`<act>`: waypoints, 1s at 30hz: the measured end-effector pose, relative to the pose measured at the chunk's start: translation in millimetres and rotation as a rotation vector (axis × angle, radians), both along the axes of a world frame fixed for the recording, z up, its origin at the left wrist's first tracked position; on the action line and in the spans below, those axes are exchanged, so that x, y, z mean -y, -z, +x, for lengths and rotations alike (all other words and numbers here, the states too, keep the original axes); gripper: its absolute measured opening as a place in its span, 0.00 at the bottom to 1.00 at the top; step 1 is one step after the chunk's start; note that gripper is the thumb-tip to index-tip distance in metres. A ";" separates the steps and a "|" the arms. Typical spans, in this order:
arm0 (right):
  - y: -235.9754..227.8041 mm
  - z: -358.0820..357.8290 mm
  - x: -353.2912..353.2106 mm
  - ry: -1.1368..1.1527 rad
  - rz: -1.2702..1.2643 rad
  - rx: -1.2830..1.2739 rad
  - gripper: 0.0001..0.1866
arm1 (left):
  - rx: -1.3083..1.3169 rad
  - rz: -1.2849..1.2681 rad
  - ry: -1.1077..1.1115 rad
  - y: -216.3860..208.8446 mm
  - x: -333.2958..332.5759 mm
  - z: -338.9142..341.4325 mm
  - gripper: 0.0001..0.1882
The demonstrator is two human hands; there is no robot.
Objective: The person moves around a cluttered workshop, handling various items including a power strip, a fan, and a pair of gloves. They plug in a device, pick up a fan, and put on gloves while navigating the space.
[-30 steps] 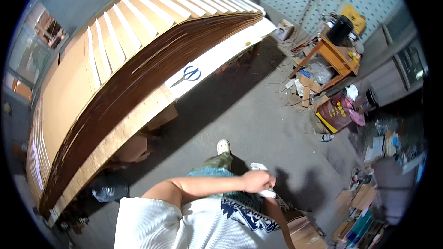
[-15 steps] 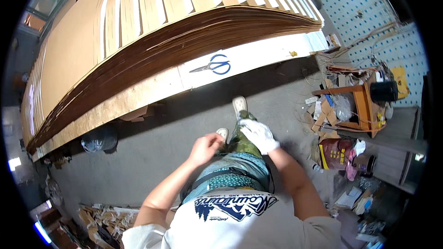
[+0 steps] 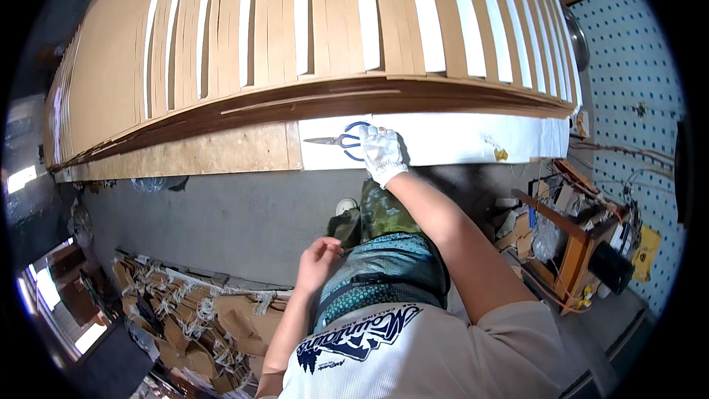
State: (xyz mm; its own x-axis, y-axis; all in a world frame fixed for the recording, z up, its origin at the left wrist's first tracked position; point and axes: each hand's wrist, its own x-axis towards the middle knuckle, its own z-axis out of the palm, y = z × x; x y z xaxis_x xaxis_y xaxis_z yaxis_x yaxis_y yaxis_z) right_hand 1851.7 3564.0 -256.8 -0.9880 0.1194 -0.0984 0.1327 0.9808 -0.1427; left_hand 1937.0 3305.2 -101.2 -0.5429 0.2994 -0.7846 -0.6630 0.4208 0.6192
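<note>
A pair of scissors [image 3: 330, 140] with blue loop handles lies on a white sheet [image 3: 450, 140] along the front ledge, blades toward the left. My right hand [image 3: 382, 151], in a white glove, is on the right side of the handles, its fingers bent over the loops. The glove hides part of the handles. Bare and loosely curled, my left hand [image 3: 317, 262] hangs by my left hip, with a gap between thumb and fingers and nothing seen in it. Behind the scissors rises a large stack of brown cardboard sheets [image 3: 332, 29] with white strips between them.
A bare wooden board [image 3: 185, 151] continues the ledge leftward. Cardboard scraps and tangled ties [image 3: 199, 325] lie behind me on the left. To the right stand an orange-brown wooden stool [image 3: 569, 251] with clutter and a dark container [image 3: 611, 267]. A blue-dotted wall panel [image 3: 635, 66] is beyond.
I have come closer to the stack. My right hand has gone from beside my thigh forward onto the scissors' handles. My left hand stays low at my side.
</note>
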 end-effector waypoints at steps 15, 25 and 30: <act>-43.3 -40.1 -38.7 -0.068 -0.569 0.359 0.19 | 0.047 0.010 -0.395 51.6 -55.6 -38.3 0.19; -123.3 30.0 -30.0 0.110 -0.897 0.339 0.21 | 0.383 0.348 -0.670 45.2 -115.9 -111.9 0.19; -157.9 40.2 -44.0 0.314 -1.402 0.298 0.15 | 0.406 0.493 -0.715 38.4 -105.4 -112.9 0.20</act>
State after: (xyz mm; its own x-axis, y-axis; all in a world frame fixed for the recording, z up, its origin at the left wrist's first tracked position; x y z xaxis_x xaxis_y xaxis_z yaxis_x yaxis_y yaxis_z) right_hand 1891.9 3608.1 -98.8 -0.8627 -0.0421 -0.5040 0.5048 -0.0085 -0.8632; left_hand 1824.1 3410.6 -139.6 -0.4393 0.3493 -0.8276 -0.8650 -0.4131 0.2848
